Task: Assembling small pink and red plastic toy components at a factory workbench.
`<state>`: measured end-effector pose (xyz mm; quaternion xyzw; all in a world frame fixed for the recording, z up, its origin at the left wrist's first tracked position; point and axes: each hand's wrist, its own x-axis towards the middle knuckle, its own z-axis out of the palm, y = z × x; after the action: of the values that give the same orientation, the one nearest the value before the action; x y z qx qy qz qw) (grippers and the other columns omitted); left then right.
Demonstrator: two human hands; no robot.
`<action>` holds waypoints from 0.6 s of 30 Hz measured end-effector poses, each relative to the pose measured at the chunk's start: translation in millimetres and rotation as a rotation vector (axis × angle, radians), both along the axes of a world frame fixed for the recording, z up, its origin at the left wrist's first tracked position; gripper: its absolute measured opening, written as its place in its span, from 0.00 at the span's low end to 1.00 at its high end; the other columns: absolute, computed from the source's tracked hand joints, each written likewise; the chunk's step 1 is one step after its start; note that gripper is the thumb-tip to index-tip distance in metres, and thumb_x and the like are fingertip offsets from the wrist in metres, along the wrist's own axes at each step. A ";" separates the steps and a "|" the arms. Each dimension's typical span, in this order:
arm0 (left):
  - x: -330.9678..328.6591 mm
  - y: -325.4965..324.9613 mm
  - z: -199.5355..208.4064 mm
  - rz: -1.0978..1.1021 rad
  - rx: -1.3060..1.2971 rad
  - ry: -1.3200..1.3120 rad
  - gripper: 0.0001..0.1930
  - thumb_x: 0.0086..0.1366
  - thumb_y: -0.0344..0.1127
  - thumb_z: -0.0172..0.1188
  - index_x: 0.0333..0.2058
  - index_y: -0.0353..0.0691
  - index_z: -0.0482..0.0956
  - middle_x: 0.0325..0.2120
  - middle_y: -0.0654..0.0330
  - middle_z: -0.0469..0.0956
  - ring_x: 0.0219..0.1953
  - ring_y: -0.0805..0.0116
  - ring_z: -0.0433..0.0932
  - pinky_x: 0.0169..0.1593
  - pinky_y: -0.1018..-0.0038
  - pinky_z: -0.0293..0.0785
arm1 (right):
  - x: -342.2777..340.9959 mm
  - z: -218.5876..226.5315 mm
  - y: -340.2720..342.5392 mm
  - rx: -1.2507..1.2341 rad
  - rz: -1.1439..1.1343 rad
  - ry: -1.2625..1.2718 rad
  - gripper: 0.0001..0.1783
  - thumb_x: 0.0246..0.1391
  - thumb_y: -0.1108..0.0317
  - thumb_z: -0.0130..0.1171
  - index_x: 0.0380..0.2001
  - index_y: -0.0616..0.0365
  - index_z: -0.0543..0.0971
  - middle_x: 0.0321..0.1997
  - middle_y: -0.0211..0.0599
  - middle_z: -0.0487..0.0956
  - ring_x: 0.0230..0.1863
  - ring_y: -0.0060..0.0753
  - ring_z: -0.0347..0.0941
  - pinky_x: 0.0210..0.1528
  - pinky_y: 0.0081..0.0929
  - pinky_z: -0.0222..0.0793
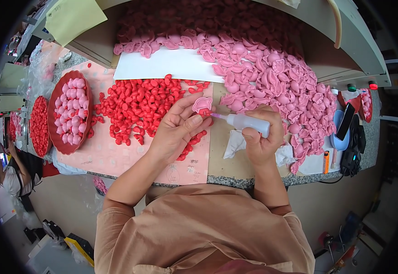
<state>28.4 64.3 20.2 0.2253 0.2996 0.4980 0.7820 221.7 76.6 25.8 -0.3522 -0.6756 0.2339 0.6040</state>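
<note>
Left hand (174,132) pinching pink piece (202,104); right hand (260,137) gripping squeeze bottle (247,122), nozzle pointing left, tip seemingly just under piece.

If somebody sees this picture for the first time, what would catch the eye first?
Probably the big heap of pink moulded pieces spilling across the table's upper right, and the spread of small red pieces left of centre. Between them, the left hand holds one pink piece while the right hand points a small squeeze bottle at it.

The pink shell piece (202,104) looks smooth, matt plastic; at its four o'clock the glue bottle (249,123) is translucent, soft plastic. The worktop edge (235,181) is speckled stone, and the sheet (167,65) at twelve o'clock is plain white paper.
</note>
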 end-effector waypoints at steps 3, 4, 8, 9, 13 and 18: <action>-0.1 -0.1 0.9 0.006 -0.002 0.022 0.23 0.62 0.28 0.52 0.56 0.41 0.60 0.51 0.55 0.68 0.55 0.64 0.67 0.58 0.70 0.66 | -0.9 0.1 1.5 0.028 -0.013 -0.023 0.20 0.41 0.62 0.69 0.32 0.62 0.72 0.24 0.38 0.74 0.21 0.28 0.67 0.23 0.21 0.62; 0.0 0.0 0.8 0.005 -0.002 0.022 0.23 0.62 0.28 0.52 0.56 0.41 0.60 0.51 0.55 0.68 0.55 0.64 0.67 0.58 0.70 0.66 | -0.4 -0.7 1.6 0.034 -0.009 -0.037 0.20 0.40 0.62 0.69 0.32 0.62 0.72 0.24 0.38 0.74 0.21 0.28 0.67 0.23 0.21 0.62; 1.1 0.3 0.2 0.000 -0.005 0.009 0.23 0.63 0.26 0.51 0.57 0.42 0.60 0.53 0.59 0.66 0.54 0.66 0.67 0.58 0.69 0.65 | 3.4 -2.6 -2.2 0.002 -0.016 -0.072 0.19 0.42 0.63 0.68 0.32 0.62 0.71 0.24 0.37 0.73 0.23 0.28 0.68 0.24 0.20 0.63; 1.7 0.2 0.0 0.003 -0.006 0.008 0.23 0.63 0.26 0.51 0.57 0.41 0.60 0.53 0.58 0.66 0.54 0.65 0.68 0.57 0.68 0.66 | 3.3 -1.2 -2.7 0.002 -0.023 -0.073 0.19 0.42 0.63 0.68 0.32 0.62 0.71 0.24 0.37 0.73 0.23 0.28 0.68 0.24 0.20 0.63; 2.2 0.4 2.0 0.028 -0.013 -0.046 0.23 0.63 0.27 0.51 0.57 0.39 0.60 0.48 0.57 0.70 0.51 0.59 0.71 0.56 0.67 0.68 | 19.6 5.0 -3.0 -0.357 -0.051 0.452 0.14 0.50 0.67 0.60 0.32 0.62 0.67 0.26 0.36 0.74 0.26 0.24 0.71 0.27 0.18 0.68; -5.6 -2.0 -3.9 0.014 0.020 -0.056 0.23 0.63 0.31 0.52 0.57 0.37 0.60 0.45 0.58 0.71 0.49 0.61 0.73 0.54 0.67 0.71 | 48.9 25.2 -9.5 -0.440 -0.042 0.437 0.10 0.52 0.74 0.54 0.34 0.61 0.64 0.28 0.40 0.73 0.30 0.32 0.74 0.30 0.26 0.74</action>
<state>22.8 62.3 16.2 0.2171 0.2744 0.5123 0.7843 270.6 67.1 51.0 -0.4296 -0.4554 0.4323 0.6489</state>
